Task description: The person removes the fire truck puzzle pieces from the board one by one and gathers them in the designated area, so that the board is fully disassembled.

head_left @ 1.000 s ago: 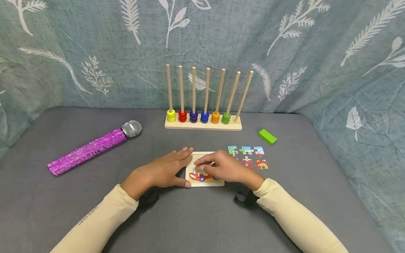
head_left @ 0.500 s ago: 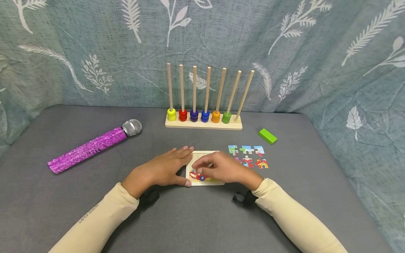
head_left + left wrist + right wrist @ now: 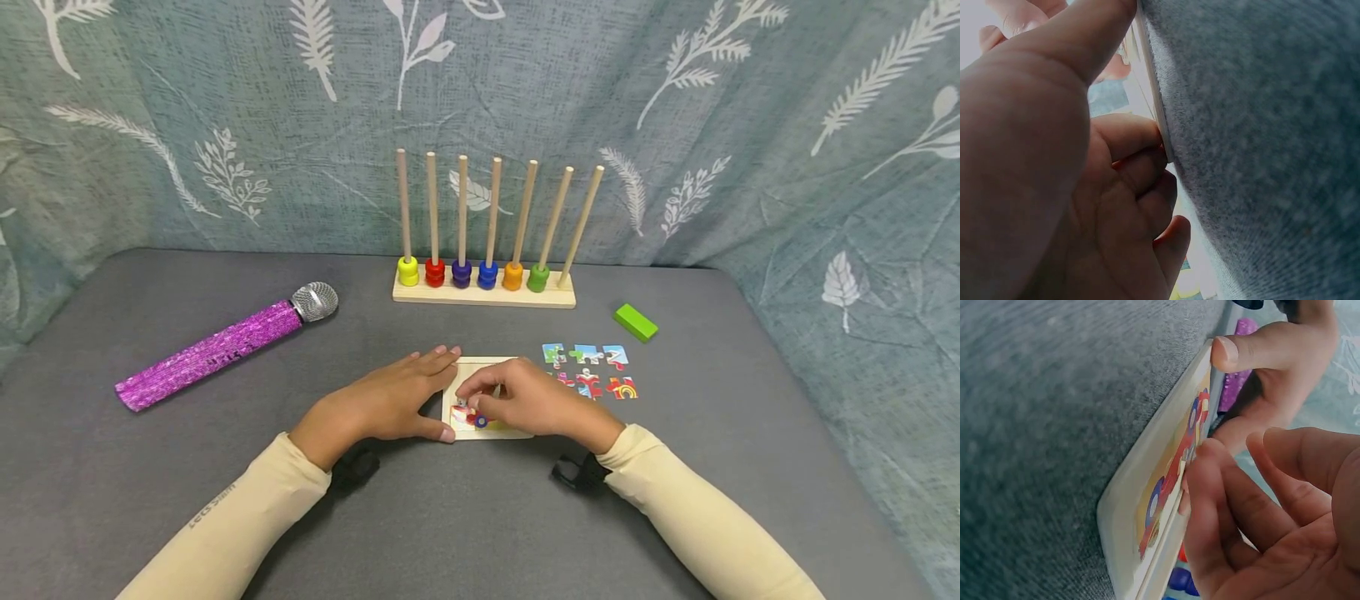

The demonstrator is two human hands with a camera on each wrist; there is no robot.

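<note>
Puzzle board (image 3: 471,369) of pale, flat wood, four-sided, lies on the grey, fabric-topped bench (image 3: 480,525) between two bare hands; a printed red car with blue wheels (image 3: 481,422) fills part of its near half. The left hand (image 3: 390,402) has its grip unclosed, thumb and fingers spread apart, thumb on the board's near left corner and fingertips at the left edge. The right hand (image 3: 521,398) arches over the board, thumb and forefinger bent, their tips down at the car; whether they pinch a piece or only press cannot be told. To its right, thin, brightly printed loose jigsaw pieces (image 3: 588,383) lie in two rows, the nearer one partly covered by that hand, with a lime-green oblong block (image 3: 635,322) beyond them. Farther back stands a pale wooden rack (image 3: 483,296) of seven upright rods, with yellow, red, purple, blue, orange and green rings (image 3: 487,275) at the foot of the first six from the left. A glittery purple microphone (image 3: 217,354) with a silver mesh head slants across the bench's left side, and a grey-green curtain (image 3: 240,67) patterned with white leaves hangs behind.
</note>
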